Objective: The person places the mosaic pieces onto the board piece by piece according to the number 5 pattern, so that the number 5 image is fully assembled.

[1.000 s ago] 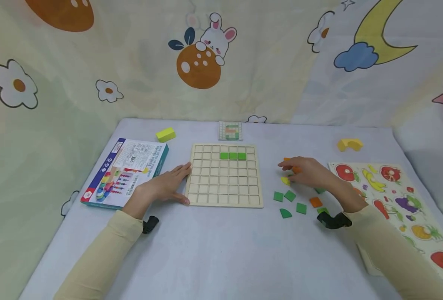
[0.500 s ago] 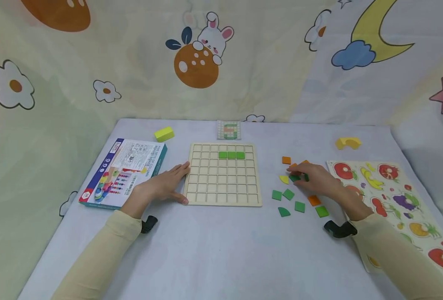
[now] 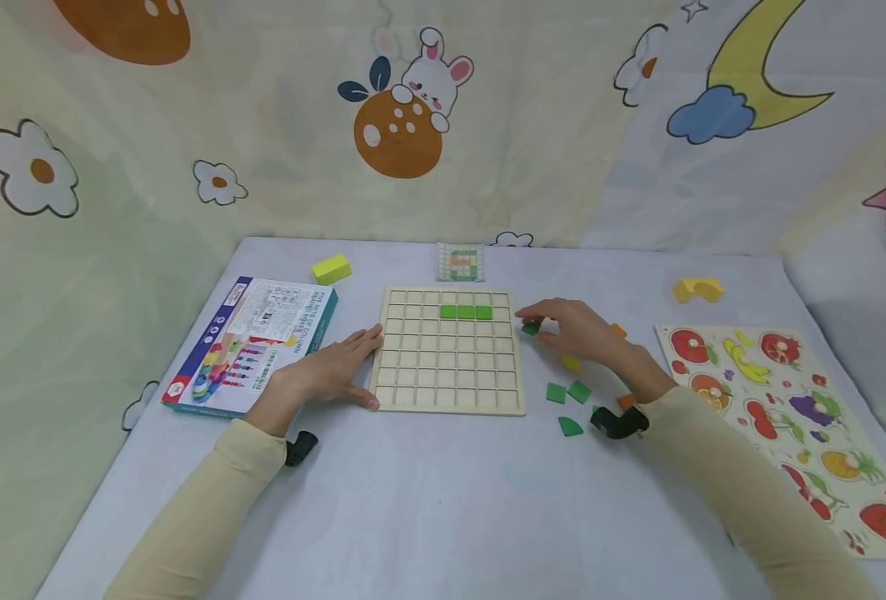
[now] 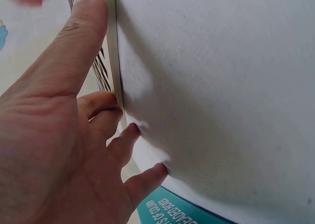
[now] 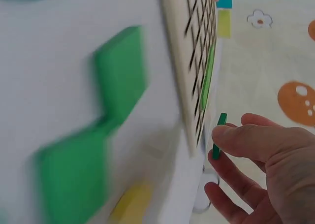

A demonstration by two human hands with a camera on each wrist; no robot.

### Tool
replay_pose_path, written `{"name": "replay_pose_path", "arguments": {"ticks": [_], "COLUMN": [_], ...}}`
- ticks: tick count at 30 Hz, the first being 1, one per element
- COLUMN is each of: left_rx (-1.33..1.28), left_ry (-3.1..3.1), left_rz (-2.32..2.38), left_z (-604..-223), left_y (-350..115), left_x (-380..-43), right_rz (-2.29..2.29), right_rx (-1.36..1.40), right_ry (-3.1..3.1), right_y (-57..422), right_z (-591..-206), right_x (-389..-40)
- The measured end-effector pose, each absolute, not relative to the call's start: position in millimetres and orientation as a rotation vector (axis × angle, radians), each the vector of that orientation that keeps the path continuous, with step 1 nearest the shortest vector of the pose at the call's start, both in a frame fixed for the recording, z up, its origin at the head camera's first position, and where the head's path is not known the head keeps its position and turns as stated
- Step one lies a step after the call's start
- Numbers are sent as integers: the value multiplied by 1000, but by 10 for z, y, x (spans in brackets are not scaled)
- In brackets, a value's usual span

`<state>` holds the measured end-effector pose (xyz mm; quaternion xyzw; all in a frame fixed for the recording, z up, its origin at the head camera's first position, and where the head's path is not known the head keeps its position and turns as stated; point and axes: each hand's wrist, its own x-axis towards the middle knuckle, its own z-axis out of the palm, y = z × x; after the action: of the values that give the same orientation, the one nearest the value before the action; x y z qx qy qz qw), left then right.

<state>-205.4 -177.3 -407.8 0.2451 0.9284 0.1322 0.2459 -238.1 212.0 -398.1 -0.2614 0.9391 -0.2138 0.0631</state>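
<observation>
Head view, and we have the right hand just beside the board at nearly three o'clock, thumb and fingers pinching a green tile! Over at nine o'clock we see the left hand, unclenched, thumb and fingertips touching the board's edge. On the board, three bright green squares sit side by side at one o'clock; loose pieces lie at four, a patterned card at twelve.

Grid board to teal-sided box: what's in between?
In the head view, the left hand lies between the grid board and box, touching the board's edge.
</observation>
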Motion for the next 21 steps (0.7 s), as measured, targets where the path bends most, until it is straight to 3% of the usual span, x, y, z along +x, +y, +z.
{"name": "replay_pose_path", "arguments": {"ticks": [11,21], "left_rx": [625,628], "left_ry": [2535,2539], "left_rz": [366,334], "left_z": [-4093,-4055], "left_y": [-1761,-1752], "left_x": [-2063,-2050], "right_rz": [-616,-575], "right_rx": [-971,-938], "right_ry": [2721,2677], "right_y": [980,662], "right_z": [-3973,-4081], "right_x": [-2925,-3067]}}
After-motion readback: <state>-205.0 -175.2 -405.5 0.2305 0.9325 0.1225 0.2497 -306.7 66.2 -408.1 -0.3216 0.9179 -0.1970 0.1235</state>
